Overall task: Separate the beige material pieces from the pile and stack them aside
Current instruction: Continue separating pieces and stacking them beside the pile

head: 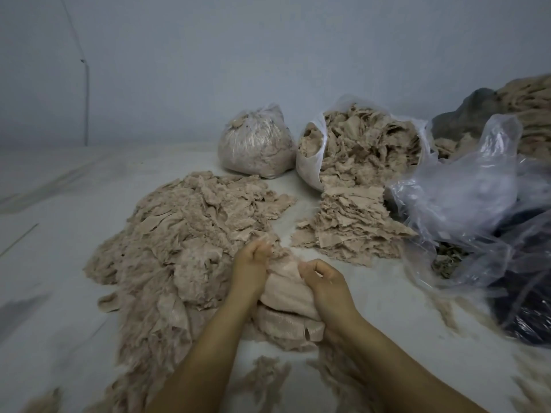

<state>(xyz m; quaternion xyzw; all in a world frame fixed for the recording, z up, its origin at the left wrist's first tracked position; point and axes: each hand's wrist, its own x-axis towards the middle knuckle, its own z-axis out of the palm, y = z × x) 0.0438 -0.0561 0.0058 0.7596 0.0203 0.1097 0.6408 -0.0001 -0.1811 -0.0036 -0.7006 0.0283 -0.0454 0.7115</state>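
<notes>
Pale floor, unlabelled beige pile

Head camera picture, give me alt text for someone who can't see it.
Two bare hands, left hand and right hand, grip a bunched beige fabric piece beside a large loose pile of beige scraps on a pale floor. Behind lie a neater stack of pieces, an open bag of scraps, a tied bag and crumpled clear plastic.
</notes>
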